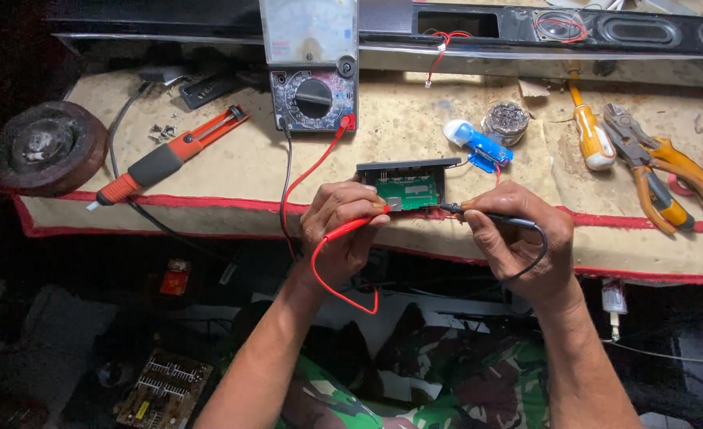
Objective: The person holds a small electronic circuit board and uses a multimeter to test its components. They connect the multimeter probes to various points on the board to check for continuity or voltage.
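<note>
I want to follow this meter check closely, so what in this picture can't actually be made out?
Head view only:
- Tips of the red probe and black probe: where they touch the green circuit board is hidden by fingers of the left hand and by the right hand.
- Multimeter: cut off by the top edge; needle too small.
- Board parts: too small.

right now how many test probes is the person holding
2. The red probe is in the left hand; the black probe is in the right hand. Both tips meet the green circuit board.
</note>
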